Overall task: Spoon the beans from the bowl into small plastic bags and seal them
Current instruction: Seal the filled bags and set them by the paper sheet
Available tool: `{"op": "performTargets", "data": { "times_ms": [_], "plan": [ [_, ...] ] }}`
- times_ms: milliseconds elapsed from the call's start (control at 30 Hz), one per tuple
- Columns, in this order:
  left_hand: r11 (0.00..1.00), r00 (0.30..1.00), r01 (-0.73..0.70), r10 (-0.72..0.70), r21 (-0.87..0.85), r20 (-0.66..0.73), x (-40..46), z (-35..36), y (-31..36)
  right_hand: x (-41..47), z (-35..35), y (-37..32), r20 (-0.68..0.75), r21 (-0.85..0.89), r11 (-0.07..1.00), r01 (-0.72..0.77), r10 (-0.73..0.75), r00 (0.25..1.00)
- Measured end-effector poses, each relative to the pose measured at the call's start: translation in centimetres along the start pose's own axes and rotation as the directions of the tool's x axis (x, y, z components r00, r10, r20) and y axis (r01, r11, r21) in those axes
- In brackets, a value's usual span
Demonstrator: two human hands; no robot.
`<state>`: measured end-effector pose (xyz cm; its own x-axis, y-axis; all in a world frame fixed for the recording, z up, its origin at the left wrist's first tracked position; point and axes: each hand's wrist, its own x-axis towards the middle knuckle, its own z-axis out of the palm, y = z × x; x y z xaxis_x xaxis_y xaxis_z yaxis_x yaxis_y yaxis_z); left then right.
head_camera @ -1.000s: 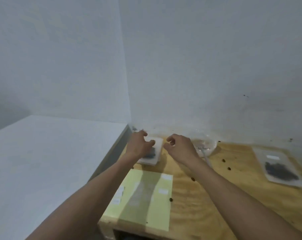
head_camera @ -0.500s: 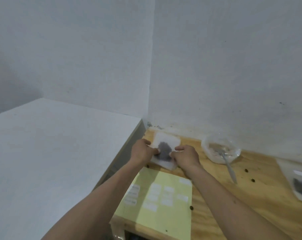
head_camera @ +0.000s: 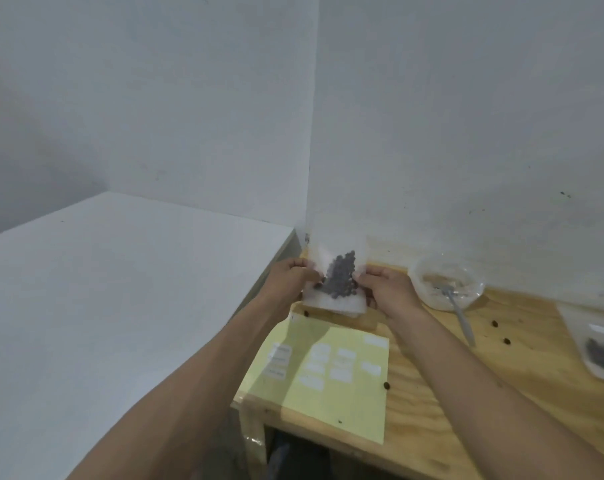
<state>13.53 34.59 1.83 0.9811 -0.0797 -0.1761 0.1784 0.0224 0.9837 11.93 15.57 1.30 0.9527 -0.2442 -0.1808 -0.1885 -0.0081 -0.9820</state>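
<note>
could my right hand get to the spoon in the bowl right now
Probably yes, but not straight away: the right hand is pinching the bag of beans. The spoon leans out of the bowl just beside it, with nothing between them.

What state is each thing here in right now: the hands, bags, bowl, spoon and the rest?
Left hand: pinching the bag's left edge.
Right hand: pinching its right edge.
Held bag: lifted, beans inside.
Bowl: upright, almost empty.
Spoon: resting in the bowl.
Second bag: lying flat, beans inside.
Loose beans: scattered on the table.
</note>
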Motion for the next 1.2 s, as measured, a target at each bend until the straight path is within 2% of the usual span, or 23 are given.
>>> {"op": "performTargets", "data": {
  "times_ms": [100,233,333,400,467,533,600,833,933,1033,1200],
  "plan": [
    [0.999,0.999,-0.042,0.042,-0.005,-0.016,-1.2,-1.0,0.5,-0.9,0.5,-0.4,0.030,-0.023,0.999,0.039,-0.039,0.999],
    [0.995,0.989,-0.075,0.066,-0.070,-0.129,-2.7,-2.6,0.1,-2.5,1.8,-0.6,0.104,-0.035,0.995,0.099,-0.095,0.990],
    [0.987,0.978,-0.114,0.092,-0.110,-0.189,-3.7,-3.7,-0.2,-4.1,2.6,0.0,0.125,-0.159,0.977,0.140,-0.121,0.985],
    [0.985,0.963,-0.128,0.097,-0.113,-0.253,-4.2,-4.6,-0.1,-4.9,3.1,0.6,0.184,-0.356,0.914,0.193,-0.134,0.974],
    [0.983,0.946,-0.156,0.121,-0.096,-0.300,-4.2,-5.5,-0.3,-6.0,3.8,1.1,0.310,-0.541,0.803,0.250,-0.086,0.947],
    [0.980,0.934,-0.182,0.148,-0.076,-0.327,-4.4,-5.9,-0.5,-6.8,4.8,1.6,0.374,-0.665,0.687,0.293,-0.034,0.927],
    [0.979,0.926,-0.191,0.157,-0.069,-0.344,-4.7,-6.1,-0.8,-7.3,5.9,2.2,0.362,-0.730,0.613,0.302,-0.029,0.932],
    [0.977,0.923,-0.206,0.175,-0.054,-0.344,-5.3,-6.2,-1.1,-8.0,8.7,3.1,0.253,-0.821,0.513,0.252,-0.071,0.965],
    [0.977,0.922,-0.207,0.181,-0.042,-0.342,-5.4,-6.3,-1.2,-7.8,9.4,3.3,0.200,-0.836,0.512,0.198,-0.053,0.978],
    [0.979,0.931,-0.199,0.172,-0.053,-0.321,-5.5,-6.5,-1.2,-7.4,9.3,3.5,0.216,-0.829,0.525,0.195,-0.021,0.976],
    [0.977,0.939,-0.203,0.176,-0.062,-0.297,-4.9,-6.4,-1.1,-6.6,7.7,3.2,0.325,-0.690,0.674,0.263,-0.037,0.945]
  ]
}}
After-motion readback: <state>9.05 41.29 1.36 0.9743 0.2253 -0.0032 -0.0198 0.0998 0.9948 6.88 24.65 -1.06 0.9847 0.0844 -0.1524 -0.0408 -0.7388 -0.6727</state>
